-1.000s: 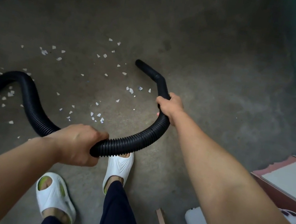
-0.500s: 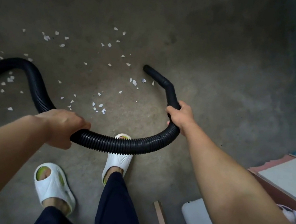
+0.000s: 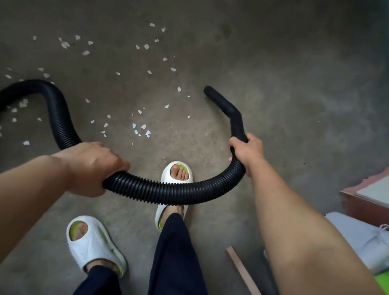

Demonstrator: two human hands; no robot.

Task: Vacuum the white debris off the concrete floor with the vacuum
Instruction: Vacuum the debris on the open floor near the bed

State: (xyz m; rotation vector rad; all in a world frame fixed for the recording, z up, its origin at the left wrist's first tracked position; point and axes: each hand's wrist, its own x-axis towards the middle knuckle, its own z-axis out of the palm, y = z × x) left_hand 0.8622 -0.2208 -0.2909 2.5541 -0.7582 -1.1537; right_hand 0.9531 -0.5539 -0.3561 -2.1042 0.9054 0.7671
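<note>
My left hand (image 3: 94,167) clamped round black ribbed vacuum hose (image 3: 169,191), right hand (image 3: 247,152) curled round neck below black bent plastic nozzle (image 3: 222,103). Tip low over grey concrete floor (image 3: 275,71), scattered white debris flakes (image 3: 140,129) just left. Sweeping step, I judge; next I swing tip left into flakes

Black ribbed vacuum hose (image 3: 161,191) curving above the concrete floor (image 3: 285,90), smooth bent nozzle (image 3: 227,108) angled down-left, small white debris (image 3: 140,129) scattered left of it
</note>
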